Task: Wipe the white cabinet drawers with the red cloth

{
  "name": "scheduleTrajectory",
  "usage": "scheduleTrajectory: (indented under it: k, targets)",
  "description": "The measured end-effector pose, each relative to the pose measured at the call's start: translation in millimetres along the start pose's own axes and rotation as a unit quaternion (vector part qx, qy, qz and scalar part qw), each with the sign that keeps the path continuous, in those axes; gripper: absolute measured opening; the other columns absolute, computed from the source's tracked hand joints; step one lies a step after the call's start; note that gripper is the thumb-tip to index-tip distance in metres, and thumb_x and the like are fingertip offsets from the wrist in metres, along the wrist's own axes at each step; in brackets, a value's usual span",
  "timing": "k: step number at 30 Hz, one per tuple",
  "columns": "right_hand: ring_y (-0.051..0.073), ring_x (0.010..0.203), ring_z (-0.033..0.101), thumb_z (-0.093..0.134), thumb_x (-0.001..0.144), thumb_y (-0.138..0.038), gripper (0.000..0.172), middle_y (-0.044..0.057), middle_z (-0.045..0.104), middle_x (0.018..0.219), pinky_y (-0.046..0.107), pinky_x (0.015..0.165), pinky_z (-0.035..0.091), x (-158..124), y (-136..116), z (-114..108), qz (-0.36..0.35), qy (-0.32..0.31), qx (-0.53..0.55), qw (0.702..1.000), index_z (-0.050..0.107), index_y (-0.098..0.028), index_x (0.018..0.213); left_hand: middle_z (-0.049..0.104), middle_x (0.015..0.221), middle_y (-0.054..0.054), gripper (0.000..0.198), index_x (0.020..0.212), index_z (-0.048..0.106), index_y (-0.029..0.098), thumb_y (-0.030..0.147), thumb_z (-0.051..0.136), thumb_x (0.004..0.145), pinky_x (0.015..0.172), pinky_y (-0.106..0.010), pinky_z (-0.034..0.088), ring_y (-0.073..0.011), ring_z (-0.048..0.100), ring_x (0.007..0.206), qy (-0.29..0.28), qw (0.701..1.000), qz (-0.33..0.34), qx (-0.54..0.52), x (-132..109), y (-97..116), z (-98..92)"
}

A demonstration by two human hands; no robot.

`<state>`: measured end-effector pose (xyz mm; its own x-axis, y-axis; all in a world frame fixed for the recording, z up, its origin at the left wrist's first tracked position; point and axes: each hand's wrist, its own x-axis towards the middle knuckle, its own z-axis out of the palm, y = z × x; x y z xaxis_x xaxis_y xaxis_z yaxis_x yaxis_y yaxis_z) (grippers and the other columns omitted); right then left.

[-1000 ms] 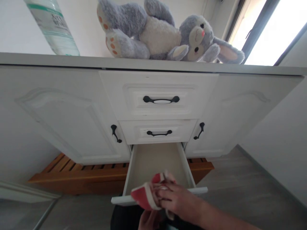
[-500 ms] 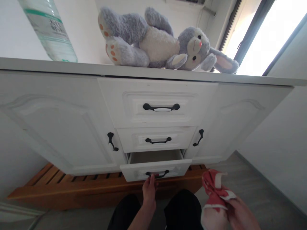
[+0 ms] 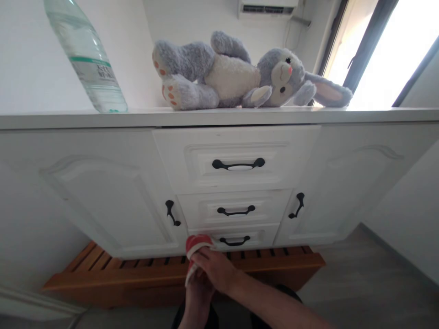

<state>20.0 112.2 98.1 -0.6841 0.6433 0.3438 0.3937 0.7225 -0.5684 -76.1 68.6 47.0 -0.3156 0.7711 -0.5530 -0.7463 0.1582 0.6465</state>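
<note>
A red and white cloth (image 3: 196, 244) is held in front of the white cabinet's bottom drawer (image 3: 236, 237), which is closed. My right hand (image 3: 216, 269) lies over the cloth with its fingers closed on it. My left hand (image 3: 197, 294) sits just below, under the cloth and mostly hidden by the right hand, and seems to grip the cloth too. Two more closed drawers (image 3: 236, 183) with black handles are stacked above.
A grey plush rabbit (image 3: 240, 75) lies on the cabinet top (image 3: 68, 119) beside a large clear water bottle (image 3: 89, 59). Closed cabinet doors flank the drawers. A wooden slatted rack (image 3: 113, 274) sits under the cabinet. A window (image 3: 384, 50) is at right.
The bottom drawer went from fully open to closed. My right hand carried the cloth out to the right, then back to the middle, where both hands now meet on it.
</note>
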Motion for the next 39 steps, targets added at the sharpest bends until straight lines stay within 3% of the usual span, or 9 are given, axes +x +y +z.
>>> scheduleTrajectory:
  k: [4,8,14,19,23,29,33,36,39]
  targets:
    - [0.026,0.107,0.065,0.048,0.101,-0.029,0.029,0.010,0.067,0.125,0.037,0.090,0.055,76.3,8.0,33.9,-0.063,-0.060,-0.152,0.984,0.068,-0.020,0.119,0.070,0.079,0.003,0.018,0.083,0.067,0.025,0.022,0.050,0.089,0.066,-0.021,0.052,-0.0092,0.065,0.071,0.063,0.990,0.109,-0.059,19.5,45.4,8.0]
    - [0.026,0.113,0.061,0.049,0.100,-0.024,0.028,0.012,0.067,0.125,0.035,0.091,0.054,82.6,29.4,29.5,-0.068,-0.052,-0.185,0.979,0.070,-0.016,0.117,0.071,0.078,0.002,0.013,0.085,0.070,0.022,0.030,0.060,0.087,0.061,-0.020,0.049,-0.0103,0.063,0.069,0.090,0.988,0.127,-0.011,28.9,52.7,28.5]
    - [0.026,0.111,0.063,0.051,0.096,-0.016,0.027,0.012,0.068,0.121,0.038,0.099,0.051,-18.8,79.1,-46.7,0.030,-0.007,-0.174,0.984,0.072,-0.014,0.113,0.079,0.084,-0.009,0.018,0.091,0.076,0.016,0.028,0.069,0.080,0.072,-0.030,0.054,-0.0191,0.070,0.077,0.021,0.997,0.066,0.022,11.1,-36.1,84.6]
    - [0.025,0.116,0.062,0.047,0.092,-0.006,0.038,0.010,0.068,0.126,0.039,0.104,0.049,-118.9,117.5,-128.2,0.164,0.049,-0.209,0.963,0.073,-0.018,0.115,0.079,0.098,-0.014,0.030,0.095,0.078,0.012,0.033,0.075,0.074,0.085,-0.033,0.055,-0.0217,0.072,0.090,-0.166,0.986,-0.029,0.018,-11.9,-126.0,159.5]
    - [0.023,0.116,0.062,0.045,0.087,0.000,0.046,0.010,0.067,0.127,0.039,0.104,0.050,-159.6,135.2,-154.4,0.215,0.076,-0.247,0.942,0.072,-0.019,0.119,0.079,0.098,-0.014,0.028,0.093,0.078,0.012,0.029,0.076,0.072,0.086,-0.034,0.056,-0.0215,0.073,0.088,-0.207,0.975,-0.083,0.002,-22.2,-162.0,191.6]
    - [0.025,0.115,0.064,0.048,0.086,-0.001,0.043,0.011,0.071,0.122,0.038,0.105,0.049,-161.0,160.4,-97.2,0.283,0.001,-0.250,0.926,0.073,-0.017,0.116,0.077,0.075,-0.007,0.008,0.078,0.076,0.014,0.015,0.068,0.076,0.072,-0.028,0.056,-0.0161,0.071,0.071,-0.149,0.979,-0.140,-0.011,6.1,-187.8,158.0]
    - [0.027,0.110,0.067,0.049,0.086,-0.002,0.040,0.012,0.073,0.117,0.038,0.100,0.052,-151.4,170.8,-51.9,0.328,-0.011,-0.241,0.913,0.075,-0.018,0.112,0.074,0.067,-0.008,0.014,0.066,0.071,0.014,0.009,0.062,0.077,0.064,-0.028,0.056,-0.0173,0.070,0.064,-0.090,0.977,-0.191,-0.018,30.9,-198.1,133.9]
    - [0.026,0.112,0.067,0.051,0.085,-0.003,0.039,0.011,0.073,0.117,0.037,0.098,0.053,-131.9,164.0,-25.7,0.319,-0.008,-0.228,0.920,0.075,-0.019,0.111,0.072,0.062,-0.007,0.020,0.061,0.067,0.016,0.007,0.060,0.077,0.066,-0.029,0.057,-0.0181,0.069,0.062,-0.051,0.979,-0.195,-0.031,47.4,-183.6,114.4]
    - [0.028,0.110,0.068,0.053,0.086,-0.006,0.035,0.011,0.074,0.116,0.038,0.090,0.056,-92.1,143.6,10.7,0.298,-0.012,-0.204,0.932,0.076,-0.020,0.109,0.071,0.058,-0.007,0.023,0.059,0.066,0.016,0.007,0.057,0.078,0.063,-0.029,0.055,-0.0182,0.069,0.058,-0.013,0.984,-0.171,-0.040,65.3,-141.7,77.0]
